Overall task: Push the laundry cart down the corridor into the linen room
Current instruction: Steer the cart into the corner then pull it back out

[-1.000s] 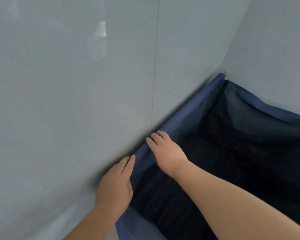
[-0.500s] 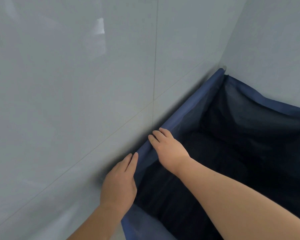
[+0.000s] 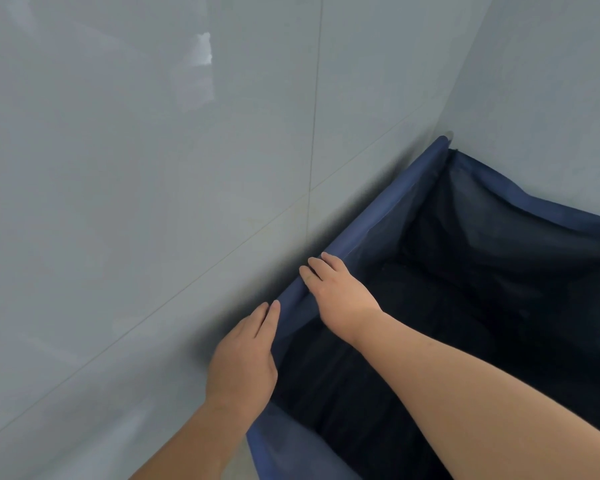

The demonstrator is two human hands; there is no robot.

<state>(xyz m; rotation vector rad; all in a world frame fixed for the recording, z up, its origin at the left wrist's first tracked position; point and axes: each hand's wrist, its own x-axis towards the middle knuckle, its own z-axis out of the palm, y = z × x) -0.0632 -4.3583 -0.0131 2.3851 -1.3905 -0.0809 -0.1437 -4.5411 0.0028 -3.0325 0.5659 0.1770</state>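
Note:
The laundry cart has a blue fabric rim and a dark, deep liner. It stands in a corner with its left rim close along the tiled wall. My left hand lies on the near part of that left rim, fingers together on the outer side. My right hand reaches across the cart's inside and curls its fingers over the same rim a little farther along. Whatever lies at the dark bottom of the cart cannot be made out.
A glossy pale grey tiled wall fills the left side, almost touching the cart. A second wall stands behind the cart's far rim and forms the corner. No floor or doorway shows.
Both hands stay on the left rim in the same places. The view has shifted a little, so the cart's far corner sits slightly higher in the picture.

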